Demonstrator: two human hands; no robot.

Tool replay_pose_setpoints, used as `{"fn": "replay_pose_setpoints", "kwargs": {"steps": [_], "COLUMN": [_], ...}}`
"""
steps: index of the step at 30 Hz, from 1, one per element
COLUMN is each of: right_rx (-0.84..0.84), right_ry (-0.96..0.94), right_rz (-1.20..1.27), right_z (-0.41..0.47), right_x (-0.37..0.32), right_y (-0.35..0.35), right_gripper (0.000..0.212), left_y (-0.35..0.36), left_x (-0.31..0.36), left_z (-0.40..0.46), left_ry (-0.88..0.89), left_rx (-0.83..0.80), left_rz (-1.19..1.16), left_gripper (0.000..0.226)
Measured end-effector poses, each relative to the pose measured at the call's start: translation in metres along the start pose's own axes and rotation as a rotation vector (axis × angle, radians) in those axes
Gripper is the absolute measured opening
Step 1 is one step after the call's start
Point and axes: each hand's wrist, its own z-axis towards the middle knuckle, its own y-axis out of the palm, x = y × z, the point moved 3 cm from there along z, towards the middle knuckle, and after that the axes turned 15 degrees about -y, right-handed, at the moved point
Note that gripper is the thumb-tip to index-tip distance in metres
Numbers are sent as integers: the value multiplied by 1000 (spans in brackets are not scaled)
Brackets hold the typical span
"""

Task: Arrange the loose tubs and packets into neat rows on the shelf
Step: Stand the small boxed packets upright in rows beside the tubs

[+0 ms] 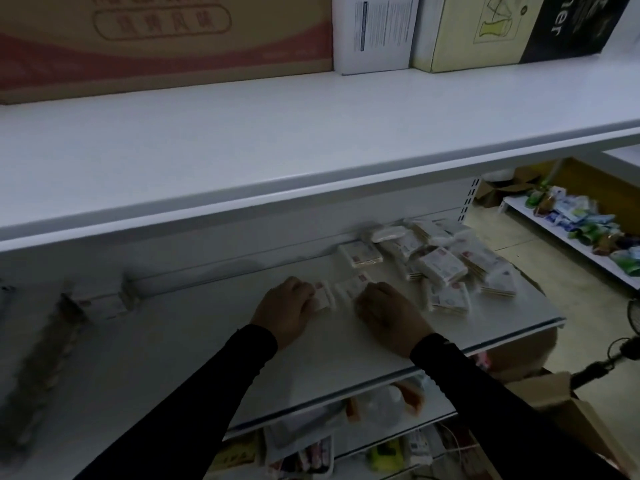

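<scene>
left hand [287,308] fingers curled on white packet [323,299], right hand [388,315] fingers on adjacent packet [349,288], loose packet pile [446,265] right on shelf [207,358]

Single head view, looking forward and down from above shelf unit. Close on middle shelf [381,348], both hands well within arm's reach at frame centre. Upper shelf [242,150] fills top half, seen from slightly above. Wide-angle bend at edges. Floor and neighbouring low shelf [568,249] at right.
</scene>
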Motion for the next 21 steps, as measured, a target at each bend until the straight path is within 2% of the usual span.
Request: {"fn": "replay_pose_setpoints", "kwargs": {"steps": [2,3,5,6,8,11,14,16,18,21], "right_rx": [131,162,57,-21,-78,30,172,283,362,461], "right_ry": [132,241,495,557,561,520,494,488,480,496], "right_rz": [17,4,-57,-100,-138,-73,191,355,501,629], "right_z": [5,8,10,11,12,15,13,10,10,15], "right_x": [-3,-3,0,1,-3,-9,-19,-17,-15,-13], "right_y": [-1,-2,4,7,9,9,5,3,2,0], "right_gripper": [30,35,59,64,60,57,46,38,40,44], "left_y": [-7,-8,-5,-4,-4,-6,-9,-10,-10,-9], "left_x": [-5,-6,-10,-11,-12,-12,-17,-22,-26,-24], "left_z": [3,6,11,13,13,11,9,9,8,6], "left_ry": [-125,-189,-310,-332,-348,-397,-437,-464,-484,-567], "left_rx": [-50,-76,-163,-190,-199,-213,-191,-172,-165,-154], "left_rz": [15,24,41,53,34,-143,-337,-461,-626,-923], "left_gripper": [49,48,56,60,60,45,48,41,24,22]}}
